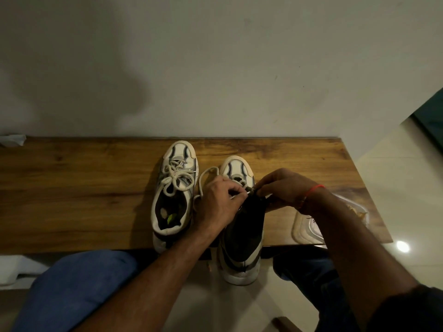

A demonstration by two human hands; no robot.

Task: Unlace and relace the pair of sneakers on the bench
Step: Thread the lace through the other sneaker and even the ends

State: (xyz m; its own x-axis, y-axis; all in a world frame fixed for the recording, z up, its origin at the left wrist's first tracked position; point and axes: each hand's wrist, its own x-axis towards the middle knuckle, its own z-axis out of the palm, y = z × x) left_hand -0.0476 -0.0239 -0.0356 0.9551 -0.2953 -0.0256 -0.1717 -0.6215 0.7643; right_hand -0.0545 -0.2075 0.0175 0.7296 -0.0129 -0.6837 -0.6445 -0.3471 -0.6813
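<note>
Wooden bench (72, 188) running along wall. Left sneaker (174, 195) sitting at centre, toe pointing 12 o'clock, bow tied. Loose lace (203, 178) looping toward 11 o'clock from left hand (219, 202). Left forearm reaching in from 7 o'clock, fingers curling, pinching lace over right sneaker (239, 224), heel overhanging bench edge. Right hand (284, 188) coming from 5 o'clock, fingertips pinching at sneaker's tongue; exact grip unclear. Clear plastic container (309, 228) lying at 3 o'clock.

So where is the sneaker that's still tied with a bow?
The tied sneaker sits on the wooden bench, toe toward the wall, just left of the sneaker being worked on and beside the left hand.
</note>
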